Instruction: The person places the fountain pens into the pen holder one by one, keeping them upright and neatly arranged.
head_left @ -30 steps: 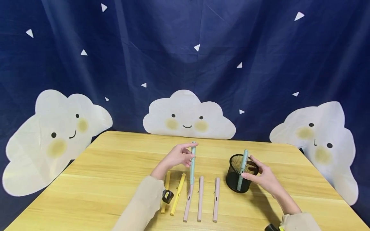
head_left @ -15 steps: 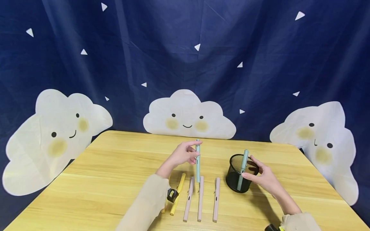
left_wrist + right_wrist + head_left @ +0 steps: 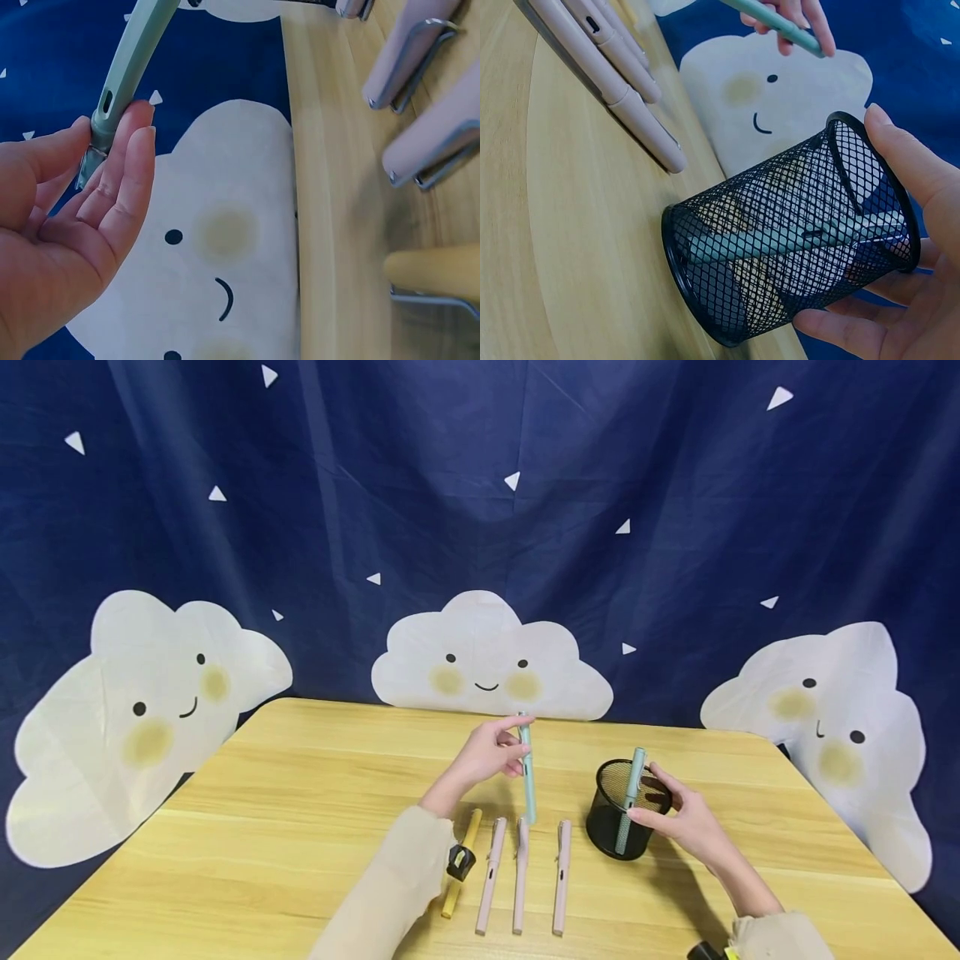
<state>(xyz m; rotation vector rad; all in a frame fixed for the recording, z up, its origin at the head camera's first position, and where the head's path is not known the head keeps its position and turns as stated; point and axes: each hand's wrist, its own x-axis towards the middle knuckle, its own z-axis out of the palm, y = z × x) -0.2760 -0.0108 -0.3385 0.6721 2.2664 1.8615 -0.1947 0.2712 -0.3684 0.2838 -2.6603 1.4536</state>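
My left hand (image 3: 491, 753) pinches a light green pen (image 3: 529, 793) near its clip end, holding it nearly upright above the table. In the left wrist view the thumb and fingers meet at the pen's (image 3: 139, 60) clip end. At the right, my right hand (image 3: 693, 822) holds a black mesh pen holder (image 3: 647, 845) by its side and rim. A second green pen (image 3: 637, 768) leans inside this holder; the right wrist view shows it through the mesh wall (image 3: 742, 206).
Pink pens (image 3: 491, 877) lie in a row on the wooden table (image 3: 322, 777), between the left forearm and the holder. A yellow pen (image 3: 472, 827) is partly covered by the left wrist's black camera (image 3: 461, 860). Behind the table hangs a blue curtain (image 3: 420, 527) with clouds.
My left hand has moved to the right and slightly away with the green pen. The left sleeve now hides one yellow pen. My right hand and the holder have stayed put.
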